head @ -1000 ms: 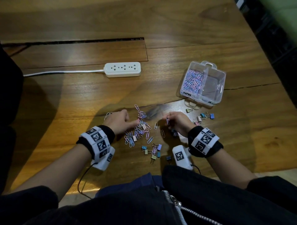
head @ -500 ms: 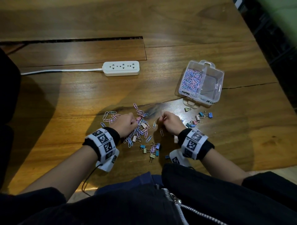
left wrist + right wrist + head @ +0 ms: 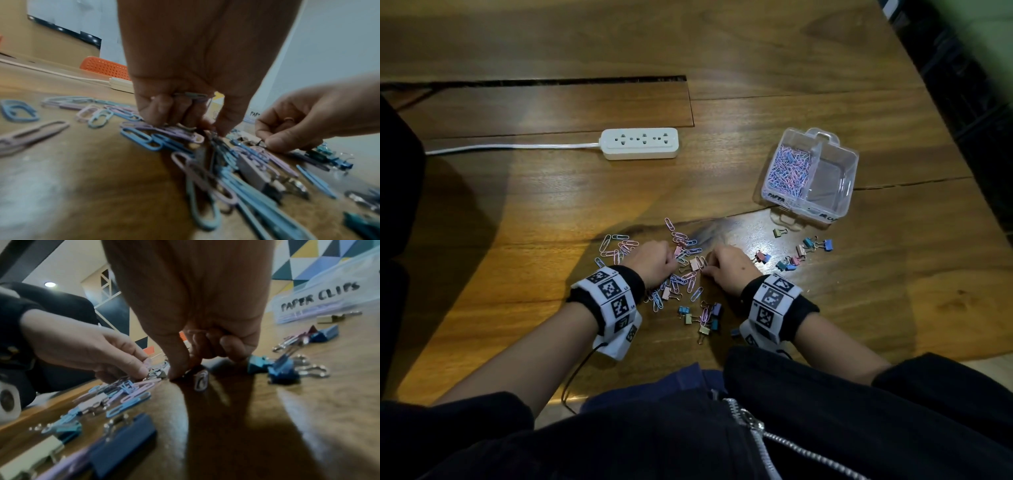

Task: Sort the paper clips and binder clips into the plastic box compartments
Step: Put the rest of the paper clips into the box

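Left hand (image 3: pixel 654 262) curls round gathered paper clips (image 3: pixel 193 96), fingertips pinching into the pile (image 3: pixel 681 274) at frame centre; right hand (image 3: pixel 729 270) pinches another clip off the worktop (image 3: pixel 859 308). Light, thin, slippery wire: best nipped edgewise. Plastic box (image 3: pixel 810 178) sits upper right.

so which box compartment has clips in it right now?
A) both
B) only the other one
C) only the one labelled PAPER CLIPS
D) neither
C: in the head view the plastic box holds a heap of paper clips in its labelled left compartment; the right compartment looks bare, and the binder clips lie loose on the table.
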A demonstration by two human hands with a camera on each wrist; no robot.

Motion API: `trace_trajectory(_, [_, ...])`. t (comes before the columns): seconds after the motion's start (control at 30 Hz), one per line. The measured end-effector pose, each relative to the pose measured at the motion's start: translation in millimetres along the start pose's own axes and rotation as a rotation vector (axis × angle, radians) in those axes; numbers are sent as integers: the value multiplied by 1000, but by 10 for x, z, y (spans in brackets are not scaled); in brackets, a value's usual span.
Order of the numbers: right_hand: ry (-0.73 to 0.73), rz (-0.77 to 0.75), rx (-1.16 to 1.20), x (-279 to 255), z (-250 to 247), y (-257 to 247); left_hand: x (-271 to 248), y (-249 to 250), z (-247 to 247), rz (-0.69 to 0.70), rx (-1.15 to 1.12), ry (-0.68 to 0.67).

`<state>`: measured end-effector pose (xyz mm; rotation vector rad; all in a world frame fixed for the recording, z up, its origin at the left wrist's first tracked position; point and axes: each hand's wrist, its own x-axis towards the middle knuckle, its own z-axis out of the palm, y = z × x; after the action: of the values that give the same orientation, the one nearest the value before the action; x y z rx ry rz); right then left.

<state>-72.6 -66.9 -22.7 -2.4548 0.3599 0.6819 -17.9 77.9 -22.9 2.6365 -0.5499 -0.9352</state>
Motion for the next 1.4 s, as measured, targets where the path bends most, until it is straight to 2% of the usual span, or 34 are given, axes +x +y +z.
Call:
trace_trajectory(0.1, [-33, 4, 0, 17, -5, 14, -3, -11, -30, -6, -243, 33])
trace_trajectory(0.23, [12, -37, 96, 3, -43, 27, -14, -111, -123, -19, -882, -8])
trace_trajectory(0.3, [35, -70, 108, 9, -57, 17, -17, -136, -139, -41, -1021, -22])
trace_trajectory(0.37, [31, -89, 76, 13, -64, -11, -16, -120, -127, -59, -1061, 1])
trace_trajectory(0.6, [-25, -81, -55, 71, -4, -8, -30, -95, -109, -50, -1045, 84])
trace_trajectory(0.73, [-70, -76, -102, 84, -9, 12, -46, -136, -146, -60, -1078, 21])
trace_trajectory(0.83, [-20, -46, 113, 36, -124, 68, -62, -194, -149, -63, -1010, -80])
trace_trajectory(0.93, [52, -11, 508, -39, -266, 172, -107, -225, -164, -51, -867, -156])
trace_trajectory(1.03, [18, 8, 938, -94, -330, 279, -179, -240, -160, -28, -686, -135])
trace_trajectory(1.1, [-10, 11, 1087, -114, -343, 333, -210, -302, -138, -30, -628, -94])
trace_trajectory(1.27, [-88, 136, 1100, -180, -275, 340, -241, -453, -96, -135, -619, -80])
trace_trajectory(1.4, [-127, 193, 1069, -233, -234, 301, -277, -421, -94, -41, -455, -96])
